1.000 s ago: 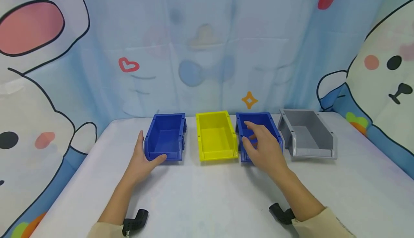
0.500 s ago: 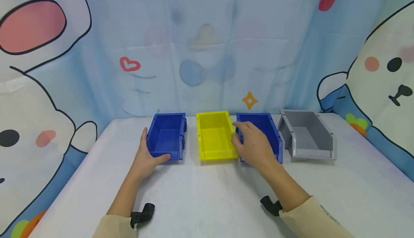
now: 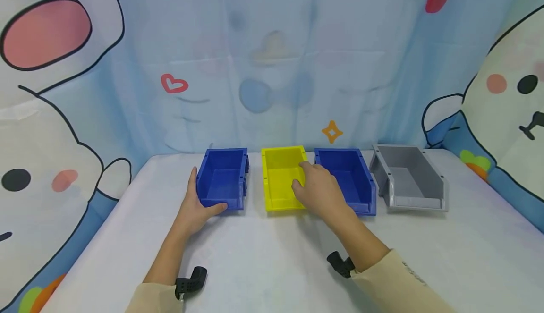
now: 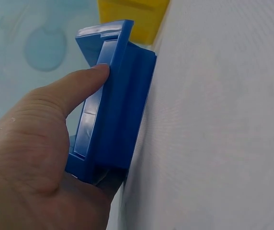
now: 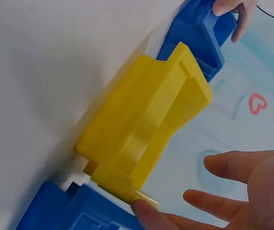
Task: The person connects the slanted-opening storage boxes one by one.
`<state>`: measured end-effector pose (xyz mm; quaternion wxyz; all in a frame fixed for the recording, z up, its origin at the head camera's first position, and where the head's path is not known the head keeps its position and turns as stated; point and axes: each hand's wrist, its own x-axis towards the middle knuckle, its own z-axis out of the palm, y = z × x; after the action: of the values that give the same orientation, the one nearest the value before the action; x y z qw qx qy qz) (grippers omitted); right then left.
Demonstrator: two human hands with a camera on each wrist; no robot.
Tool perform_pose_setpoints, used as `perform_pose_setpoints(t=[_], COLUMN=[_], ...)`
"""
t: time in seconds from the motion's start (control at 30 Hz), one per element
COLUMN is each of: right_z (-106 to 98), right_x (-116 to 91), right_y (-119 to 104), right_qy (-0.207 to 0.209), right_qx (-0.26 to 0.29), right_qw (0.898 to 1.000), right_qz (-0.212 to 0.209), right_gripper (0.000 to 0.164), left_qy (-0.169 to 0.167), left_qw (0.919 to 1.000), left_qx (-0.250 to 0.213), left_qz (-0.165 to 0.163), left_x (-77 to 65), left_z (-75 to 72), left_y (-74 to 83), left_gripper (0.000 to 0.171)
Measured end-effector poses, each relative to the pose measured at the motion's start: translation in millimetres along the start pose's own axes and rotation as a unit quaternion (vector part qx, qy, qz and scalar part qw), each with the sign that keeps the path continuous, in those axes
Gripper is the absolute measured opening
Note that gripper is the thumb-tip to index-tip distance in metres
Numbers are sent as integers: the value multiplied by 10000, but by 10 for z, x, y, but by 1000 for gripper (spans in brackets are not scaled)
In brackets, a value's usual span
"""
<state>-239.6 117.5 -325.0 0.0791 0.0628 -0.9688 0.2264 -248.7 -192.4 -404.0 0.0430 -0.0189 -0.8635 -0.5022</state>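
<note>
In the head view my left hand (image 3: 193,214) grips the near left corner of a blue storage bin (image 3: 235,203), thumb over its front lip and fingers along its left side. The left wrist view shows the thumb pressing that bin's (image 4: 120,110) lip. My right hand (image 3: 320,192) hovers at the right wall of a yellow bin (image 3: 282,204), fingers loosely spread. From the right wrist, a fingertip sits at the end corner of the yellow bin (image 5: 122,120), close to the second blue bin (image 5: 89,211); that blue bin (image 3: 361,208) is partly hidden by the hand in the head view.
A grey bin (image 3: 418,203) stands at the right end of the row. The bins sit along the back of a white-covered table (image 3: 263,266), before a printed blue curtain (image 3: 276,34). Black wrist mounts (image 3: 191,282) stick out from both forearms.
My right hand has moved left, from over the right blue bin to the yellow bin's right wall. The left blue bin has shifted slightly right with my left hand. The view has turned slightly left.
</note>
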Motion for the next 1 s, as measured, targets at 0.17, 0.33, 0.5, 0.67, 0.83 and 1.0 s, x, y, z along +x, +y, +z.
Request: perform_pose_setpoints(t=[0.17, 0.33, 0.5, 0.67, 0.83, 1.0], right_z=[24, 56, 62, 76, 91, 127], right_x=[45, 97, 125, 141, 157, 175], right_y=[-70, -57, -21, -38, -43, -36], right_qy=[-238, -259, -213, -408, -517, -670], right_qx=[-278, -408, 107, 599, 666, 890], right_qw=[9992, 9986, 9992, 9955, 9937, 9909], right_qz=[183, 226, 309, 617, 734, 755], right_gripper=[59, 56, 60, 68, 70, 74], left_qy=[-75, -143, -98, -32, -16, 68], left_qw=[10000, 9999, 9999, 9999, 9998, 9998], left_qx=[-23, -42, 13, -90, -165, -143], left_qz=[5, 49, 89, 132, 149, 110], left_x=[-3, 8, 16, 10, 12, -2], left_z=[-9, -10, 10, 25, 48, 39], left_y=[-8, -26, -37, -44, -55, -54], left_gripper=[134, 137, 138, 137, 136, 135])
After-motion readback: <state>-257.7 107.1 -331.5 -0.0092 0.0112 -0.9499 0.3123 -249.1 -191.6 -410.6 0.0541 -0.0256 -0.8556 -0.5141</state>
